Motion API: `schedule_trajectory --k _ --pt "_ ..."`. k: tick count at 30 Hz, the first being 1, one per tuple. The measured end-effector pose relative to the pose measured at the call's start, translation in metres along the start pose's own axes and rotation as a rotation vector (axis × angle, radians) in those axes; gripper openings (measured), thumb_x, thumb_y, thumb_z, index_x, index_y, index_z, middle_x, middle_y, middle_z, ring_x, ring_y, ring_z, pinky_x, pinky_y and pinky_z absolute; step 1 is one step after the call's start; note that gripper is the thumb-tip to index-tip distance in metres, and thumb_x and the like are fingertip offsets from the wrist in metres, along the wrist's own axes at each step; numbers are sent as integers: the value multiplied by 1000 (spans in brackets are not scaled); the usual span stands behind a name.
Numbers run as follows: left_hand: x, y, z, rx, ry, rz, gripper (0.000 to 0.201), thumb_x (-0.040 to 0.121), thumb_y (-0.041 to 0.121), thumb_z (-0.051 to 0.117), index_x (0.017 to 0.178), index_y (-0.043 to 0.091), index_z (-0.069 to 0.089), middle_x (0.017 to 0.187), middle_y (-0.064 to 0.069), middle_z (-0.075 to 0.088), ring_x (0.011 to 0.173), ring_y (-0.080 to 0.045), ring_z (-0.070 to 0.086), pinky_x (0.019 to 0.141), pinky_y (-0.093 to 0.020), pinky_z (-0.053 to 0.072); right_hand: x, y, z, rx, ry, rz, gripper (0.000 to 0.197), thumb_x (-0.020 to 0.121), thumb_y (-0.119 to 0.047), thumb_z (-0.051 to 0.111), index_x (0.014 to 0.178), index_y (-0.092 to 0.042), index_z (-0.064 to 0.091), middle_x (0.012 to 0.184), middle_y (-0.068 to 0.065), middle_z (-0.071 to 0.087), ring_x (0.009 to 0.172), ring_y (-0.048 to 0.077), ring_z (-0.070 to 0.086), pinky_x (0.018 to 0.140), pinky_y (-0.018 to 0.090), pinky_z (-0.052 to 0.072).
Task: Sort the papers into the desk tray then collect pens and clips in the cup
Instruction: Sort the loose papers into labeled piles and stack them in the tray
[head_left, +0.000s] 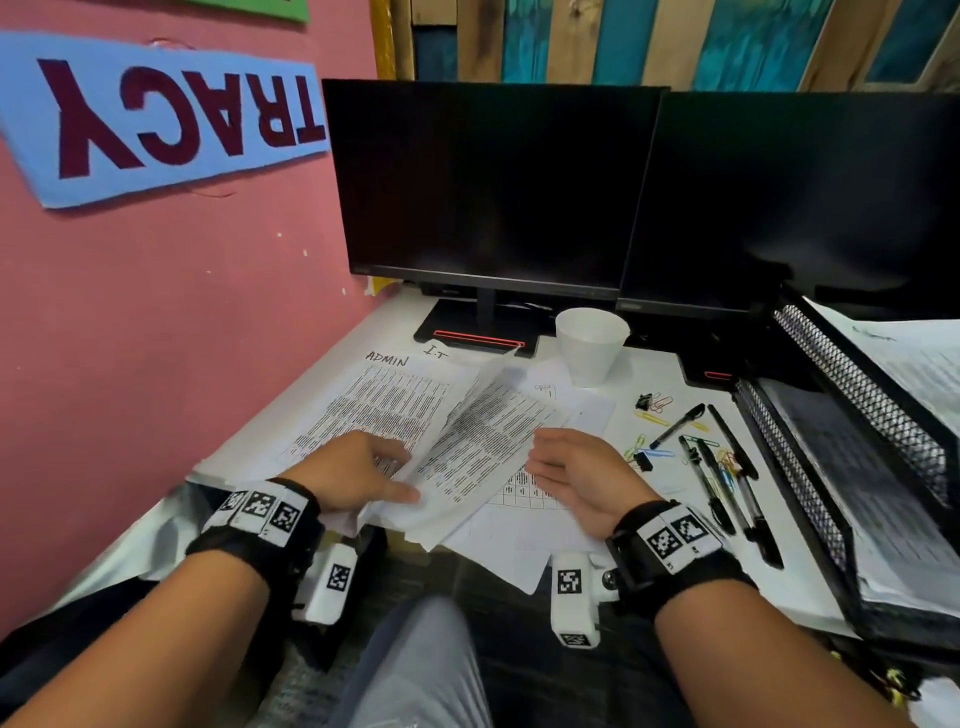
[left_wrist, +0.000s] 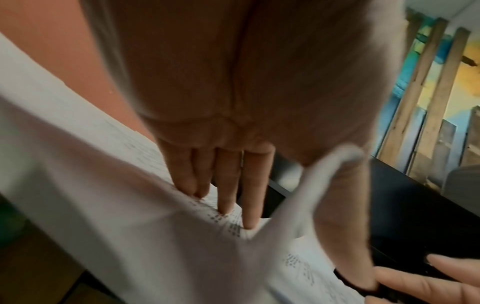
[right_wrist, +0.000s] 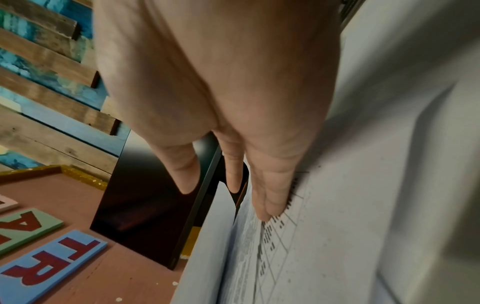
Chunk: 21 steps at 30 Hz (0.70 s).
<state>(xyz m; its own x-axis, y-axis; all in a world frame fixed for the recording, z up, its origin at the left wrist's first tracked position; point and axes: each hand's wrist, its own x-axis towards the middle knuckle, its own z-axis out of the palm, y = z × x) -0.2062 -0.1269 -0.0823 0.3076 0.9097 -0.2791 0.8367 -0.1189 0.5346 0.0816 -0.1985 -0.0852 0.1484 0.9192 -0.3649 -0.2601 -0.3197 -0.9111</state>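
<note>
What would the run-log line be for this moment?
stage: sorting papers | left hand: pinching lifted sheet | right hand: open beside it | cup: upright | pens: on desk

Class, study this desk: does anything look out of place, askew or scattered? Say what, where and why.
Yes. Printed papers lie fanned and overlapping at odd angles, some hanging over the desk's front edge, one lifted by the left hand. Pens and coloured clips are strewn right of the papers, outside the white cup.
</note>
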Motion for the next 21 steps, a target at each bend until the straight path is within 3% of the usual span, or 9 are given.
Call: schedule_trajectory --k 2,5,7,8,10,12,15,18,21 --pt "-1 -9 -1 5 -96 43 88 40 73 89 121 48 64 148 26 46 128 -16 59 113 -37 43 -1 1 -1 23 4 -3 12 100 -2 64 109 -9 67 114 18 68 106 26 66 95 30 55" --pt "-5 -12 -5 79 -214 102 91 48 57 95 130 53 59 155 32 25 131 -11 50 109 -31 40 -1 4 -2 46 22 -4 15 100 0 62 113 -5 67 111 18 67 105 27 66 101 34 54" --pt "-8 -10 -11 113 -228 135 63 70 30 88 128 45 66 151 30 31 137 -6 46 118 -33 36 -1 6 -2 58 21 -6 18 100 1 62 117 -2 67 110 18 67 104 27 67 100 33 54" --pt "-8 -9 -15 115 -195 145 46 79 22 81 118 44 71 149 27 39 138 -4 46 120 -34 35 -1 6 -2 57 20 -9 20 100 1 61 119 -1 66 110 18 67 103 26 66 99 33 54" --pt "-10 -3 -21 132 -36 146 27 89 23 73 107 43 74 144 19 57 132 -6 55 117 -35 40 -4 3 -1 24 15 -24 27 101 0 61 127 1 64 109 16 65 103 26 64 99 33 53" --pt "-14 11 -22 138 183 149 21 95 29 69 114 33 75 135 11 67 126 -11 61 108 -33 46 -8 -2 3 -33 -3 -41 31 102 -7 63 133 -1 62 112 12 66 104 25 64 102 35 53" --pt "-22 46 -14 99 385 248 19 98 32 65 114 30 75 124 8 72 115 -15 65 90 -27 47 -14 -9 11 -12 -56 5 43 100 -38 67 135 -13 60 127 13 69 112 30 70 102 46 57" --pt "-28 82 6 155 306 410 20 99 33 61 116 35 72 121 11 74 108 -13 67 94 -32 53 -19 -18 18 76 -130 86 45 94 -58 64 125 -25 63 125 13 70 113 40 70 98 57 58" --pt "-30 108 30 197 145 542 24 100 37 59 121 36 71 117 9 76 103 -12 70 93 -36 56 -22 -25 19 66 -134 28 27 102 -40 62 120 -21 68 110 9 80 107 37 75 93 56 60"
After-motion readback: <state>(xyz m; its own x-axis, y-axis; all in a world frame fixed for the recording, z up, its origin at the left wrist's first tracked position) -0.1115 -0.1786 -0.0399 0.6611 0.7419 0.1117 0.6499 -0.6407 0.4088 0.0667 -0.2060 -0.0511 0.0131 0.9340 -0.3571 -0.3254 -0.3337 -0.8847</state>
